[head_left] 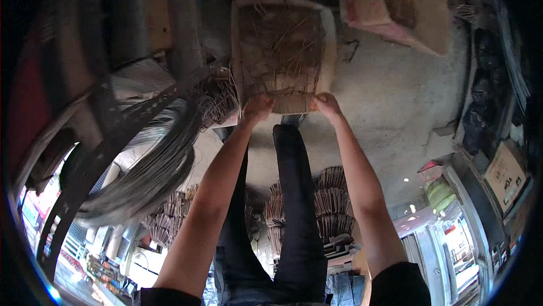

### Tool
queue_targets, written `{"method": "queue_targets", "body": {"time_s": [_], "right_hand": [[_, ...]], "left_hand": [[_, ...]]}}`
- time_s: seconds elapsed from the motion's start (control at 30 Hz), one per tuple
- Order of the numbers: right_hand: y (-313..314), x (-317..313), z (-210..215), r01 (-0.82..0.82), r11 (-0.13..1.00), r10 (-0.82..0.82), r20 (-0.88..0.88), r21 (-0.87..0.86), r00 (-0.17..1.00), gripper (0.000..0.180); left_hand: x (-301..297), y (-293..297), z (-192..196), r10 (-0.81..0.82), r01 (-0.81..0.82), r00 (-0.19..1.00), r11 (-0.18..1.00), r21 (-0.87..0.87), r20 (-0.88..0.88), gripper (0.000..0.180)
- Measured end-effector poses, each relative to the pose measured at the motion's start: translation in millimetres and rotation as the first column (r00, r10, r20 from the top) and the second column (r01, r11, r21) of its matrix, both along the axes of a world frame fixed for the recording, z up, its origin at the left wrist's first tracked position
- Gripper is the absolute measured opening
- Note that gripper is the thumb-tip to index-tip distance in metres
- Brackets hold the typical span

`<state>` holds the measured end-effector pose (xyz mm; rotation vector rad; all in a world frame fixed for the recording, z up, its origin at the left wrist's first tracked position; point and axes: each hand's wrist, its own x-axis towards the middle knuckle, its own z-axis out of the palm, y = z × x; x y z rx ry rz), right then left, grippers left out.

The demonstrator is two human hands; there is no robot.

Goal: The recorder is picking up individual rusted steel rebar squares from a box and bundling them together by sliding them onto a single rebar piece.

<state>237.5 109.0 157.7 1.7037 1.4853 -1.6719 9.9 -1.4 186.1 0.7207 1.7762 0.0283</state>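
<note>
Box [292, 103], cardboard: left hand [259, 107] clamped on near-left corner, right hand [326, 105] clamped on near-right.

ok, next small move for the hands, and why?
Probably a slight, even pull of the box toward the legs. The left grip and right grip hold its near edge, one by each corner, and thin brown rods lie at mixed angles inside, so a lopsided tug might shift them.
</note>
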Motion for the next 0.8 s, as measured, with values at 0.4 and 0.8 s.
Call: {"method": "queue_targets", "body": {"time_s": [0.4,0.8], "right_hand": [[50,-110,-127,0.21,0.966,-0.215,0.016,0.149,0.976,0.039],[84,-96,-147,0.607,0.79,-0.61,-0.198,-0.085,0.767,0.026]], "left_hand": [[-18,-24,-125,-0.43,0.411,0.837,0.903,-0.129,-0.338,0.039],[-27,-1,-128,-0.653,0.63,0.699,0.755,-0.183,-0.291,0.025]]}}
